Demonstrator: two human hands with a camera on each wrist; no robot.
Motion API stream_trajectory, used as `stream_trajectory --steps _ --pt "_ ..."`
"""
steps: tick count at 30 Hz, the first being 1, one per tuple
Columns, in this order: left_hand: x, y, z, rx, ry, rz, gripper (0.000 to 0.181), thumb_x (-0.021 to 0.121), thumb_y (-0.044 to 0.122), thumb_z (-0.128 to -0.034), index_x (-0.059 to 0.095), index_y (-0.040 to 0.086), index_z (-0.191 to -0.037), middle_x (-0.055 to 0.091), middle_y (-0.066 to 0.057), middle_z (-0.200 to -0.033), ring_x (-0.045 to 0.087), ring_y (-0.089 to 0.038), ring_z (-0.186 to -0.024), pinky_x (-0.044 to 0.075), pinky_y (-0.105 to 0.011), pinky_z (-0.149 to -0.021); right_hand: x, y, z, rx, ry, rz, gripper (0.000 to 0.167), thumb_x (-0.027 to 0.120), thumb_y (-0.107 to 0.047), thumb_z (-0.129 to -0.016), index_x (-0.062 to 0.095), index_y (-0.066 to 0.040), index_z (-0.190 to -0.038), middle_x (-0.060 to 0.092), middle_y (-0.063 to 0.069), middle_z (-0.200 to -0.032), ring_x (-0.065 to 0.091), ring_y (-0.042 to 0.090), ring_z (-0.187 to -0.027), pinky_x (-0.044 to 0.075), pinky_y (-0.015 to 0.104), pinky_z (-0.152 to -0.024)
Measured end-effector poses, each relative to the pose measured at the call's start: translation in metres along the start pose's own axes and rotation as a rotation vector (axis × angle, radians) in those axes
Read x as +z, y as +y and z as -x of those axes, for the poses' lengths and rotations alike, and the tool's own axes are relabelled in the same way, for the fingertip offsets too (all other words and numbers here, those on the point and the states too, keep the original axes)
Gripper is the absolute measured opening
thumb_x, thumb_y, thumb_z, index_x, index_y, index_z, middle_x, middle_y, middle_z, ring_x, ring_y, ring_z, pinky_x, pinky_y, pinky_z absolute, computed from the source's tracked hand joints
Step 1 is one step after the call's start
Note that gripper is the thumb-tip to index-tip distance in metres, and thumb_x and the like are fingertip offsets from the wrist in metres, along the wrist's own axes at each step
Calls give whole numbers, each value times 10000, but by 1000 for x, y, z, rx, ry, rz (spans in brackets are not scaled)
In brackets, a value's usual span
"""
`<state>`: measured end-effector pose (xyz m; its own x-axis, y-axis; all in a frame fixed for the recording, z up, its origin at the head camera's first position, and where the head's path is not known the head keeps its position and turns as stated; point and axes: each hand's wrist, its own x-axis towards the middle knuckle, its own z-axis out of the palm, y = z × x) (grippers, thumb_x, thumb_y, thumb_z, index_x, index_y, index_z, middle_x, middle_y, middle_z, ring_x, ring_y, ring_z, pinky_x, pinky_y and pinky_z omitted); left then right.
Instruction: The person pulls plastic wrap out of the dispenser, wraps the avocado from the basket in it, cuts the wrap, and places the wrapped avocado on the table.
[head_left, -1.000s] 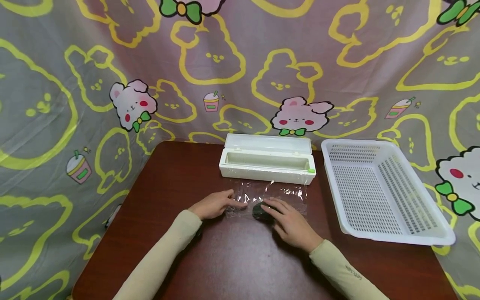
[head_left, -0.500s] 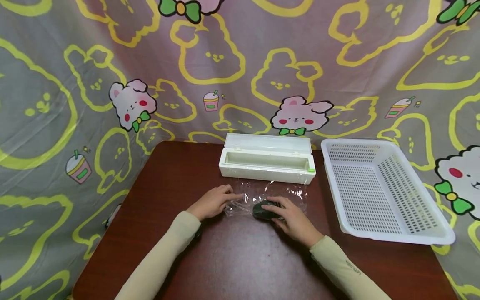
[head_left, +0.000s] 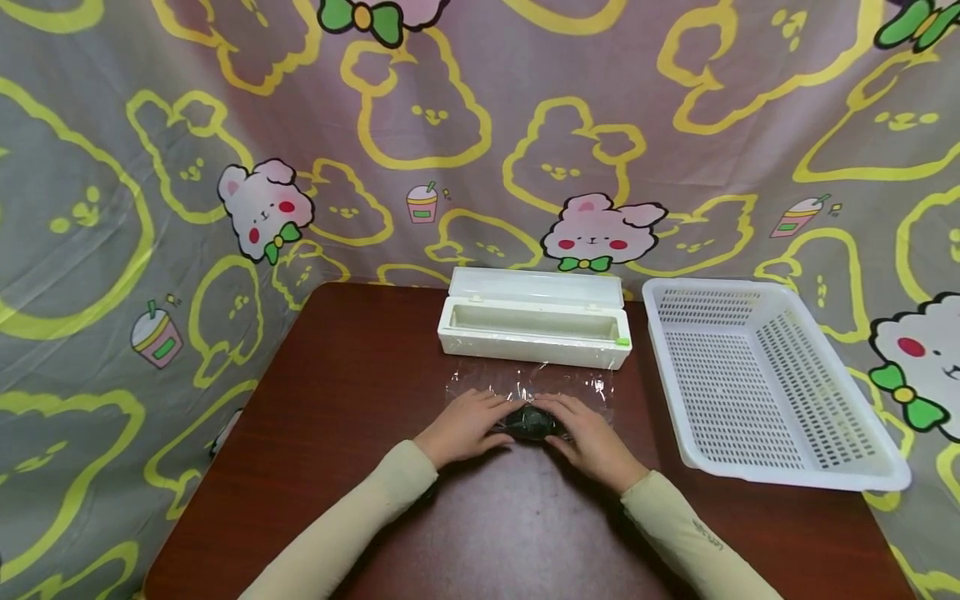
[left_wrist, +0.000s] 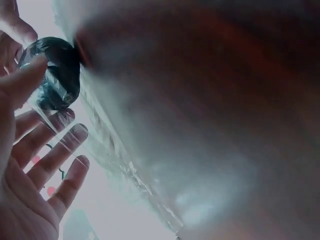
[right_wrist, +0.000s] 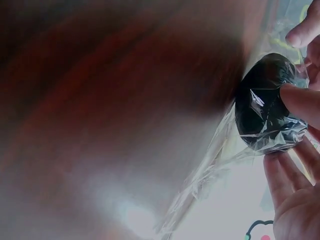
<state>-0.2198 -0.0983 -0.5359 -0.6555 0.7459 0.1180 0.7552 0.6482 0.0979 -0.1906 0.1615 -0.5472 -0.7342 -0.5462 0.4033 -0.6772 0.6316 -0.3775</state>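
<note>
A dark, rounded object (head_left: pixel 529 422) lies near the table's middle, partly covered by clear plastic film (head_left: pixel 600 392) that runs back to the white box. My left hand (head_left: pixel 468 425) is at its left side, thumb and fingers on the film. From the right, my right hand (head_left: pixel 592 437) holds the object, its thumb (right_wrist: pixel 300 102) pressed on the near face. In the left wrist view the dark object (left_wrist: pixel 57 75) sits by my left thumb, with the other fingers spread under stretched film. Wrinkled film (right_wrist: pixel 280 137) covers the object's lower end in the right wrist view.
The long white box (head_left: pixel 536 346) stands behind my hands, its lid (head_left: pixel 536 286) raised and a green piece (head_left: pixel 622 342) at its right end. A white perforated basket (head_left: pixel 678 417) is on the right. Patterned cloth (head_left: pixel 480 108) hangs behind the table (head_left: pixel 330 350).
My left hand has moved right, from the film's left edge to the dark object, bringing film with it. My right hand has stayed at the object's right side.
</note>
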Motion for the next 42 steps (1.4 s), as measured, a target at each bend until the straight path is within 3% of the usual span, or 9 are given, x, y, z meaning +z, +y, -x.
stream_trajectory --steps 6,14,20,24,33,38,42 --pt "5 -3 -6 15 11 13 569 636 448 -1017 554 149 -1494 702 -10 -1320 656 -195 -1213 505 -393 -1064 -1 2 -2 20 -14 -38 614 892 -76 -795 631 -84 -1351 625 93 -1407 641 311 -1256 528 491 -1059" --pt "5 -7 -9 22 14 7 519 630 454 -1020 603 163 -1449 713 6 -1281 649 -187 -1192 506 -385 -1031 0 7 -5 72 -44 -77 623 894 -90 -804 622 -139 -1363 594 73 -1376 668 296 -1187 572 480 -990" --pt "3 -8 -12 -31 -15 -59 594 586 574 -1007 586 209 -1476 671 27 -1342 603 -186 -1257 481 -415 -1063 -1 9 -10 68 -42 -38 616 889 -129 -820 627 -122 -1377 631 47 -1314 676 263 -1167 583 463 -958" --pt "5 -7 -13 -75 0 -70 665 604 623 -976 541 240 -1516 633 44 -1380 570 -175 -1293 456 -422 -1086 -2 11 -11 59 -49 -34 626 882 -133 -830 618 -109 -1397 628 59 -1333 673 276 -1177 582 475 -953" --pt "6 -2 -23 -64 29 -86 627 659 566 -962 570 207 -1468 675 32 -1326 606 -174 -1242 474 -389 -1058 -1 13 -15 69 -47 -34 675 911 -167 -796 610 -78 -1394 575 167 -1416 597 354 -1283 528 543 -1036" --pt "6 -2 -24 -56 -3 -51 600 641 539 -982 583 183 -1461 684 9 -1319 608 -190 -1248 473 -415 -1082 1 13 -17 105 -40 -47 711 972 -169 -711 644 -106 -1340 571 120 -1329 632 315 -1185 560 509 -978" --pt "6 -4 -24 -53 -31 -24 603 625 526 -1000 562 173 -1485 680 6 -1323 600 -184 -1253 465 -392 -1084 -1 13 -18 107 -53 -14 710 968 -187 -717 656 -95 -1347 613 77 -1222 665 281 -1104 574 486 -945"
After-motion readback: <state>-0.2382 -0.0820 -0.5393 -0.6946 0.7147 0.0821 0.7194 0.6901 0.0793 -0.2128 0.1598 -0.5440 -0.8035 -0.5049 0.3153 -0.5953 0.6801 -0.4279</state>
